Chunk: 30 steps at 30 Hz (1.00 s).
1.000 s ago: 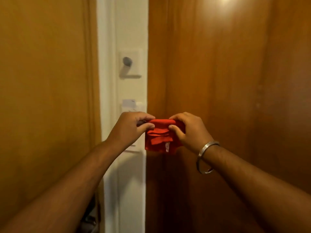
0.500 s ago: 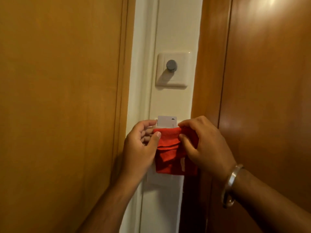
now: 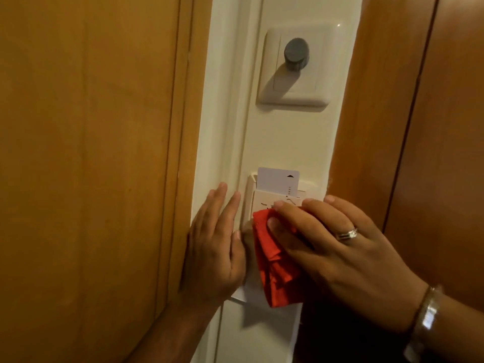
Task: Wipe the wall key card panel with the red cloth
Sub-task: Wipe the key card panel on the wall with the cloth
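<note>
The white key card panel (image 3: 264, 203) is mounted on a narrow cream wall strip, with a white key card (image 3: 277, 180) standing in its top slot. My right hand (image 3: 337, 247) presses the folded red cloth (image 3: 272, 268) flat against the panel's front, covering most of its lower part. My left hand (image 3: 217, 244) lies flat with fingers apart on the wall at the panel's left edge and holds nothing.
A white switch plate with a grey round knob (image 3: 296, 55) sits on the wall strip above the panel. A wooden door (image 3: 86, 166) stands close on the left and a darker wooden panel (image 3: 419, 127) on the right.
The view has moved much closer to the panel. My left hand let go of the cloth and went flat onto the wall; my right hand now presses the cloth on the panel alone.
</note>
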### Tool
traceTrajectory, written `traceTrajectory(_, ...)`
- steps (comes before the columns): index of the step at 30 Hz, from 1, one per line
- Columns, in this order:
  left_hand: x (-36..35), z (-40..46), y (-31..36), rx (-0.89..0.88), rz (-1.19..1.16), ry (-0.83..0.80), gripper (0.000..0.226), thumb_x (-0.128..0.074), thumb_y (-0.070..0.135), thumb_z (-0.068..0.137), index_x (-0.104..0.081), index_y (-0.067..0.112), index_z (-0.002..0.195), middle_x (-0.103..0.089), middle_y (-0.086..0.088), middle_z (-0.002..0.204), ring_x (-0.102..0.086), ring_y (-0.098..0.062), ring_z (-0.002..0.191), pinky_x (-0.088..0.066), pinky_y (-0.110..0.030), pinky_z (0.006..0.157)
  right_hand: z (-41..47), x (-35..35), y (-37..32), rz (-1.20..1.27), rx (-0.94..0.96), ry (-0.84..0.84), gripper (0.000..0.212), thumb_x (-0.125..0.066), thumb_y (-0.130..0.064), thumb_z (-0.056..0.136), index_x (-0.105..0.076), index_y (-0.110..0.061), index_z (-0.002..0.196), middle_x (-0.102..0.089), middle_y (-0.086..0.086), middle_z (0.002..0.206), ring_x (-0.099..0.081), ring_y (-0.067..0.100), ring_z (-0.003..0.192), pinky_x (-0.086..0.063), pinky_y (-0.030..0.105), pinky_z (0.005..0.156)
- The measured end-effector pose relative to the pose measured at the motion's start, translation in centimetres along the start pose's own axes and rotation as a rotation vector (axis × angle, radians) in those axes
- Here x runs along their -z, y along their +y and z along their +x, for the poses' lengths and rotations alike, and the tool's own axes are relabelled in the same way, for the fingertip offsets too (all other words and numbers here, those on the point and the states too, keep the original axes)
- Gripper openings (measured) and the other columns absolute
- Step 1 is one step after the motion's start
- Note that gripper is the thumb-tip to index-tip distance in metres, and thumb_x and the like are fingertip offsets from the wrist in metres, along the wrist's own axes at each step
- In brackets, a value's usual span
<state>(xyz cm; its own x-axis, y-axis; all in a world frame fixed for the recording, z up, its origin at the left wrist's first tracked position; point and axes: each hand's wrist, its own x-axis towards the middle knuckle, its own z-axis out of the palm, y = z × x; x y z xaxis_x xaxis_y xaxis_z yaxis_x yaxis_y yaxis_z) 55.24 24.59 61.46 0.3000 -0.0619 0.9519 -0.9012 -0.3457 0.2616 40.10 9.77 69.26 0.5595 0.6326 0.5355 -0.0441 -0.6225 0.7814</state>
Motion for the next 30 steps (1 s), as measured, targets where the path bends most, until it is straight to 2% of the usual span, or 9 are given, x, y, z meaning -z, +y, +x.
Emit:
traceTrajectory(3, -1.2, 0.0, -0.5, -0.029, 0.021, 0.032, 0.060, -0.034, 0.021, 0.093, -0.023, 0.020, 0.152, -0.016, 0.000, 0.163, -0.012, -0.018, 0.152, -0.010, -0.032, 0.123, 0.5, 0.2, -1.0, 0.068, -0.011, -0.061, 0.050, -0.038, -0.034, 0.089, -0.045, -0.011, 0.134, -0.045, 0.015, 0.141, -0.049, 0.036, 0.119, -0.031, 0.049, 0.102)
traceTrajectory(7, -1.8, -0.1, -1.3, -0.080, 0.037, 0.043, 0.063, -0.036, 0.031, 0.092, -0.024, 0.015, 0.151, -0.016, -0.002, 0.163, -0.013, -0.022, 0.152, -0.010, -0.037, 0.123, 0.5, -1.3, -3.4, 0.066, -0.118, -0.147, 0.078, -0.036, -0.069, 0.086, -0.042, -0.011, 0.138, -0.046, 0.014, 0.141, -0.049, 0.037, 0.122, -0.036, 0.048, 0.097)
traceTrajectory(12, -1.9, 0.0, -1.5, -0.108, 0.025, 0.071, 0.056, -0.030, 0.034, 0.098, -0.027, 0.012, 0.149, -0.018, -0.004, 0.162, -0.016, -0.023, 0.152, -0.015, -0.040, 0.122, 0.9, -0.4, -1.9, -0.040, -0.061, -0.009, 0.046, -0.044, -0.030, 0.092, -0.048, -0.012, 0.134, -0.055, 0.012, 0.133, -0.056, 0.032, 0.104, -0.038, 0.042, 0.078)
traceTrajectory(15, -2.0, 0.0, -1.6, -0.107, 0.044, 0.070, 0.063, -0.040, 0.028, 0.091, -0.025, 0.015, 0.150, -0.017, -0.003, 0.162, -0.015, -0.022, 0.152, -0.013, -0.039, 0.123, 2.4, 0.8, -0.7, -0.055, -0.119, -0.015, 0.049, -0.042, -0.034, 0.090, -0.048, -0.013, 0.134, -0.055, 0.013, 0.132, -0.051, 0.034, 0.099, -0.038, 0.043, 0.073)
traceTrajectory(20, -2.1, 0.0, -1.4, -0.102, 0.068, 0.059, 0.067, -0.043, 0.031, 0.089, -0.023, 0.016, 0.151, -0.016, -0.003, 0.162, -0.014, -0.022, 0.152, -0.012, -0.039, 0.123, 3.1, 1.7, -0.1, -0.097, 0.030, -0.172, 0.053, -0.046, -0.036, 0.083, -0.050, -0.013, 0.130, -0.057, 0.013, 0.128, -0.059, 0.036, 0.094, -0.049, 0.042, 0.069)
traceTrajectory(23, -2.0, 0.1, -1.4, -0.109, 0.065, 0.052, 0.064, -0.036, 0.036, 0.091, -0.026, 0.013, 0.150, -0.019, -0.006, 0.162, -0.015, -0.023, 0.152, -0.014, -0.040, 0.122, 4.2, 2.4, 0.4, -0.100, -0.032, -0.194, 0.050, -0.039, -0.033, 0.086, -0.049, -0.011, 0.130, -0.057, 0.014, 0.125, -0.056, 0.039, 0.097, -0.047, 0.044, 0.073)
traceTrajectory(25, -2.0, 0.0, -1.5, -0.110, 0.070, 0.056, 0.067, -0.039, 0.036, 0.089, -0.026, 0.013, 0.150, -0.019, -0.006, 0.161, -0.016, -0.023, 0.152, -0.014, -0.040, 0.122, 4.5, 1.9, 0.0, -0.123, 0.044, -0.203, 0.045, -0.038, -0.026, 0.089, -0.051, -0.008, 0.128, -0.056, 0.017, 0.127, -0.053, 0.041, 0.109, -0.043, 0.049, 0.086)
traceTrajectory(27, -2.0, 0.0, -1.3, -0.098, 0.071, 0.072, 0.063, -0.038, 0.039, 0.093, -0.025, 0.015, 0.150, -0.019, -0.004, 0.161, -0.014, -0.020, 0.152, -0.011, -0.036, 0.123, 4.3, 1.9, -0.4, -0.117, 0.137, -0.221, 0.042, -0.033, -0.019, 0.090, -0.056, -0.006, 0.124, -0.056, 0.020, 0.128, -0.051, 0.041, 0.117, -0.032, 0.049, 0.099)
traceTrajectory(30, -2.2, 0.1, -1.1, -0.077, 0.064, 0.079, 0.058, -0.023, 0.046, 0.101, -0.027, 0.015, 0.149, -0.021, -0.003, 0.160, -0.015, -0.019, 0.152, -0.011, -0.035, 0.123, 4.3, 2.4, 0.4, -0.118, 0.148, -0.240, 0.047, -0.028, -0.019, 0.086, -0.061, -0.006, 0.117, -0.057, 0.020, 0.127, -0.051, 0.040, 0.116, -0.028, 0.049, 0.099)
